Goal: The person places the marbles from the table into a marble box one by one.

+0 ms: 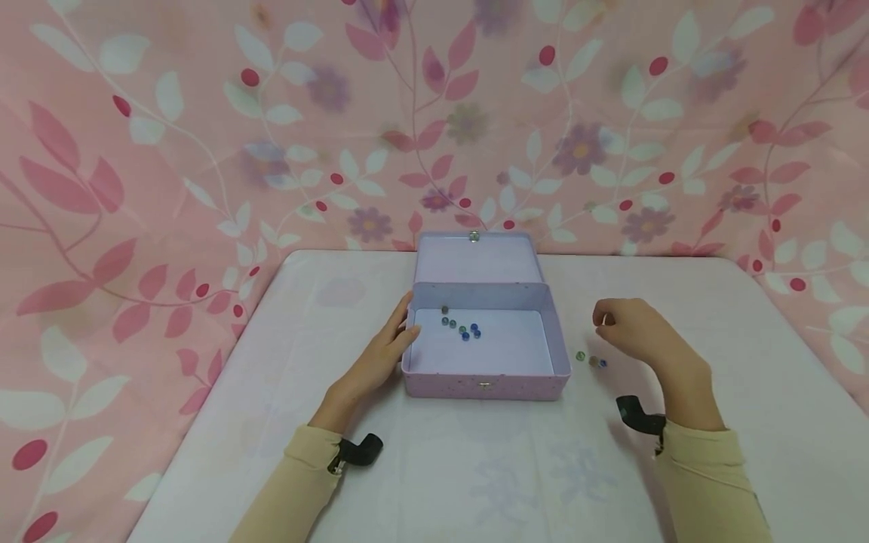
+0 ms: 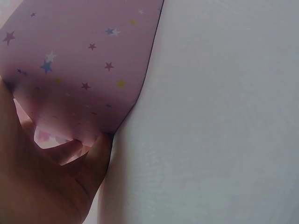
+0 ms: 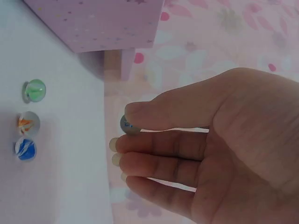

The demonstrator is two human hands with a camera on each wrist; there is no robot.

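A lilac tin box (image 1: 485, 386) with its lid (image 1: 475, 260) raised stands on the table. Along its left wall, my left hand (image 1: 380, 354) grips the box, the thumb lying over the rim and the other fingers outside. To the right of the box my right hand (image 1: 638, 332) is held above the table. Its thumb and index finger pinch a glass marble (image 3: 128, 125), seen in the right wrist view. Several marbles, among them a blue marble (image 1: 465, 336), lie on the box floor towards the back left.
On the table between the box and my right hand lie a green marble (image 3: 35, 90), an orange-and-clear marble (image 3: 29, 124) and a blue-and-white marble (image 3: 26, 149). A white cloth covers the table (image 1: 475, 467). A pink floral curtain (image 1: 434, 121) hangs behind it.
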